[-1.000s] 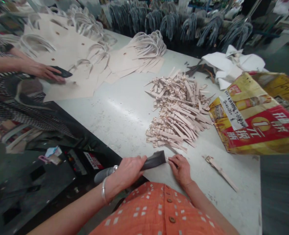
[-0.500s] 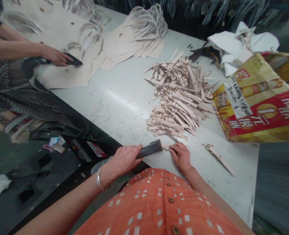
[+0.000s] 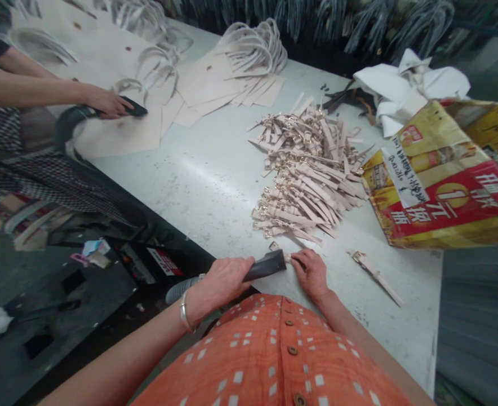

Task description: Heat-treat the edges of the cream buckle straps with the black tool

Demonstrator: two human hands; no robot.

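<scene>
— What has changed since a moment ago?

— Little, really. A small buckled strap piece now shows just beyond the nozzle tip, where I saw none half a second back, and my hands sit at the same spot on the near table edge.

— What is your left hand doing?

— My left hand is wrapped tight around the dark nozzle tool, fingers closed over its body. Its flat tip points right, toward my other hand. A ribbed grey hose runs off behind my wrist, over the table edge.

— And the right?

— My right hand lies low on the white table, fingers curled down and pressing a small pale strap end right at the nozzle's mouth. Closed on it or merely pinning it, I cannot tell; the piece is mostly hidden under my fingertips.

— What lies about you?

— Just beyond my hands, a heap of pale straps with gold buckles. One single strap lies alone to my right. Further right, a red and yellow bag rests on its side, with crumpled white paper behind it.

— Anyone else?

— A co-worker's hand at the far left holds a dark tool on flat beige sheets, well apart from me.
</scene>
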